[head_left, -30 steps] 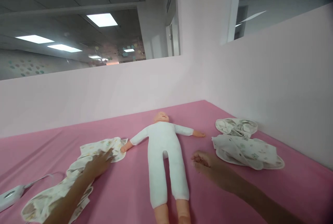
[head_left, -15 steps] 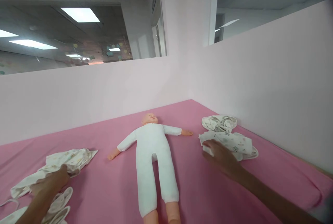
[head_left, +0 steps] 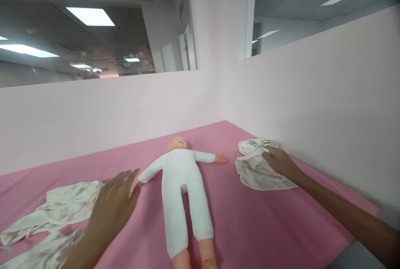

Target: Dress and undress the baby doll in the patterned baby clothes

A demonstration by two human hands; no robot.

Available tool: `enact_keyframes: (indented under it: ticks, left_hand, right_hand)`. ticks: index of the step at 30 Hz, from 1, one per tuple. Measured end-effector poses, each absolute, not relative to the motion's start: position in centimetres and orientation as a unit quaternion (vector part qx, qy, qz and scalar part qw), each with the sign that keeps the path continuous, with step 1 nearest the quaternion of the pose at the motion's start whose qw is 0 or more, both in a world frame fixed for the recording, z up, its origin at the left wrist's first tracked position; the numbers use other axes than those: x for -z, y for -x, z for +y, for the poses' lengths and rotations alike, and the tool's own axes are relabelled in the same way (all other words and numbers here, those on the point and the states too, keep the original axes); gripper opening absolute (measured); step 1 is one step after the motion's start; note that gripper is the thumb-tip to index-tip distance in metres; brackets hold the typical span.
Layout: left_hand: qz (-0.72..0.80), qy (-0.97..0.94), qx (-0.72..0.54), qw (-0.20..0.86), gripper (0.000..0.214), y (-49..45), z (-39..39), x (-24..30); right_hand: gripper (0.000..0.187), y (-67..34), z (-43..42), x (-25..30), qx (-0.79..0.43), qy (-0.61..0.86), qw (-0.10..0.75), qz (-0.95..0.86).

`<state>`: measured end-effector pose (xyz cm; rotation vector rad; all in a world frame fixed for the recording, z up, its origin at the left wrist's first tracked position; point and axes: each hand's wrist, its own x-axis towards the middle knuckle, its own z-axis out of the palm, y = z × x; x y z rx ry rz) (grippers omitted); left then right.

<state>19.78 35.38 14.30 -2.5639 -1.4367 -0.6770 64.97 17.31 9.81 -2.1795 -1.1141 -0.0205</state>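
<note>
White cloth (head_left: 259, 175) is pinched in our right hand (head_left: 279, 161), likely for lifting, which needs holding tight; leftward, our left hand (head_left: 115, 200) spreads empty.

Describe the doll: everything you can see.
The doll has a white, cloth-looking torso, arms and upper legs, and a peach, plastic-looking head, hands and lower legs. It lies face up on the pink sheet, arms spread, legs slightly apart, head toward the wall, feet out of frame. The person's left hand overlaps its hand at picture left; contact is unclear.
</note>
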Motion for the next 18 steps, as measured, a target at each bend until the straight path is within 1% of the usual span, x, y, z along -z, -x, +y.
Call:
enact_keyframes:
  ticks: [3, 7, 9, 12, 13, 14, 15, 17, 18]
  left_hand:
    - [-0.446, 0.870, 0.205, -0.041, 0.049, -23.0, 32.1, -14.9]
    - [-0.374, 0.884, 0.193, -0.203, 0.053, -27.4, 28.2, -16.0]
    - [-0.317, 0.892, 0.186, -0.263, 0.063, -29.7, 27.0, -16.7]
    - [-0.257, 0.877, 0.200, -0.353, 0.089, -32.7, 26.2, -18.1]
    - [-0.237, 0.863, 0.218, -0.390, 0.093, -33.4, 26.2, -18.6]
    - [-0.205, 0.851, 0.236, -0.423, 0.087, -34.0, 26.1, -19.0]
    - [-0.174, 0.840, 0.253, -0.448, 0.075, -34.4, 26.1, -19.5]
    - [-0.128, 0.821, 0.285, -0.477, 0.043, -34.8, 26.0, -20.2]
    - [-0.125, 0.809, 0.304, -0.487, 0.034, -35.0, 26.0, -20.4]
  right_hand:
    - [0.024, -63.4, 17.6, -14.8, -0.025, 0.784, 0.426, -0.451]
    - [0.023, -58.9, 17.8, -21.6, -0.058, 0.727, 0.473, -0.494]
    - [0.024, -56.0, 17.9, -24.5, -0.091, 0.692, 0.472, -0.538]
    - [0.023, -51.4, 18.1, -27.8, -0.080, 0.626, 0.473, -0.615]
    - [0.023, -50.1, 18.1, -28.5, -0.081, 0.595, 0.468, -0.648]
    - [0.022, -48.8, 18.1, -29.2, -0.085, 0.562, 0.461, -0.681]
    - [0.022, -47.7, 18.0, -29.7, -0.092, 0.532, 0.451, -0.711]
    - [0.025, -46.1, 17.9, -30.4, -0.094, 0.490, 0.438, -0.748]
    - [0.027, -45.6, 17.9, -30.5, -0.082, 0.482, 0.444, -0.751]
